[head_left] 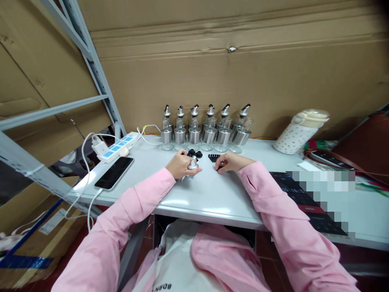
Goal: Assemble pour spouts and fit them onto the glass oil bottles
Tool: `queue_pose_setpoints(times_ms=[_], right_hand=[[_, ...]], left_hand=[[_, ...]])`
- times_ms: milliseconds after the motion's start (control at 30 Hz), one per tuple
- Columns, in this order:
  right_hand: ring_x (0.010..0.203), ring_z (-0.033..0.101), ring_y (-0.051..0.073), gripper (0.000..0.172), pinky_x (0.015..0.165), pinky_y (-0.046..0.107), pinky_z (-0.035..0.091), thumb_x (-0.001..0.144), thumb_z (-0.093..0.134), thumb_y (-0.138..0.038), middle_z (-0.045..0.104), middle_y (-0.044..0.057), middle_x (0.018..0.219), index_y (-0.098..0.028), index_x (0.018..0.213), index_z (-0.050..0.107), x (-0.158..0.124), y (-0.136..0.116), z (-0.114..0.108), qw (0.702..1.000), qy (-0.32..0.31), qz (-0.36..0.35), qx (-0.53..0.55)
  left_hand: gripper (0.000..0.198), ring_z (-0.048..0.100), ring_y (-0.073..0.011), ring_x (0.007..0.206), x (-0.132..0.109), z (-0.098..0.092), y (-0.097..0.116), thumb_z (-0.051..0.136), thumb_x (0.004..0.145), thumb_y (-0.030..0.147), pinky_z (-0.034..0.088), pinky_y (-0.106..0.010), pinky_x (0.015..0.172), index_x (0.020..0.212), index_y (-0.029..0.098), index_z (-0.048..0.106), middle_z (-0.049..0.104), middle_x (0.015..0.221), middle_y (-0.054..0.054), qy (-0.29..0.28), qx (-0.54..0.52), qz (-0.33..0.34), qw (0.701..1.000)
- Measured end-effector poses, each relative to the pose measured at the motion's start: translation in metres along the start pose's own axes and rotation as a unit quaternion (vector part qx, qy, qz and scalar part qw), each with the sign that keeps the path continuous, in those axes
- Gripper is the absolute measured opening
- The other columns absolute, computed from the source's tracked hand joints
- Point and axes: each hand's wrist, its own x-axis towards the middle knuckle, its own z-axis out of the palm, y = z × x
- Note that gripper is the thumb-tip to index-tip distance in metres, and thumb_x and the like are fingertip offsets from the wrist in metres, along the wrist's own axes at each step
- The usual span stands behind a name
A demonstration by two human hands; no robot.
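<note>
My left hand is closed around a silver pourer top over the middle of the white table. To its right, my right hand has its thumb and fingertips pinched together near the tabletop, on a small dark piece too small to make out. Small black parts lie in rows just left of my right hand. Black round stoppers sit between the hands, a little farther back. Behind them stand glass bottles with steel sleeves; a back row carries silver pourers with black levers.
A phone and a power strip with white cables lie at the left. On the right are a dotted flask, a brown bag and a dark mat. Cardboard lines the back.
</note>
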Motion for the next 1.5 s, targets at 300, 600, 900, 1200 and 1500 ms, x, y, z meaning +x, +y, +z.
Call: queue_pose_setpoints(times_ms=[300, 600, 900, 1200, 1500], right_hand=[[0.065, 0.054, 0.013, 0.043, 0.064, 0.026, 0.041, 0.056, 0.069, -0.049, 0.066, 0.003, 0.074, -0.016, 0.084, 0.071, -0.007, -0.003, -0.006, 1.000, -0.018, 0.008, -0.011], [0.059, 0.057, 0.013, 0.037, 0.058, 0.025, 0.044, 0.064, 0.065, -0.045, 0.067, 0.004, 0.069, -0.015, 0.085, 0.070, -0.005, 0.004, -0.007, 0.999, -0.028, 0.035, 0.013], [0.051, 0.053, 0.011, 0.037, 0.052, 0.025, 0.044, 0.057, 0.070, -0.046, 0.066, 0.003, 0.061, -0.014, 0.076, 0.071, -0.004, 0.003, -0.002, 0.997, -0.032, 0.037, 0.060], [0.056, 0.049, 0.012, 0.045, 0.059, 0.026, 0.039, 0.067, 0.058, -0.058, 0.059, 0.001, 0.058, -0.014, 0.074, 0.067, -0.007, -0.012, -0.009, 0.995, 0.095, 0.018, 0.013], [0.053, 0.044, 0.009, 0.051, 0.053, 0.024, 0.034, 0.067, 0.058, -0.061, 0.052, -0.001, 0.058, -0.012, 0.077, 0.063, -0.003, -0.067, 0.024, 0.980, 0.048, -0.088, 0.170]], left_hand=[[0.051, 0.045, -0.0114, 0.054, -0.001, 0.000, 0.000, 0.040, 0.088, 0.055, 0.034, -0.034, 0.080, 0.059, 0.016, 0.056, 0.060, 0.056, 0.000, -0.009, -0.004, -0.005, 1.000], [0.051, 0.044, -0.0113, 0.054, 0.000, 0.000, 0.000, 0.040, 0.088, 0.055, 0.033, -0.034, 0.080, 0.059, 0.015, 0.056, 0.060, 0.056, 0.000, -0.012, -0.004, -0.006, 1.000], [0.049, 0.046, -0.0113, 0.054, -0.001, 0.000, 0.000, 0.042, 0.087, 0.054, 0.033, -0.034, 0.081, 0.059, 0.016, 0.056, 0.060, 0.056, 0.000, -0.010, -0.006, -0.009, 1.000], [0.061, 0.047, -0.0121, 0.058, -0.001, 0.000, -0.002, 0.027, 0.090, 0.060, 0.032, -0.035, 0.082, 0.065, 0.016, 0.061, 0.063, 0.062, -0.002, -0.025, -0.023, -0.003, 0.999], [0.087, 0.052, -0.0145, 0.065, -0.003, 0.002, -0.004, -0.006, 0.083, 0.069, 0.029, -0.039, 0.087, 0.067, 0.016, 0.061, 0.067, 0.075, -0.007, -0.002, -0.038, 0.005, 0.999]])
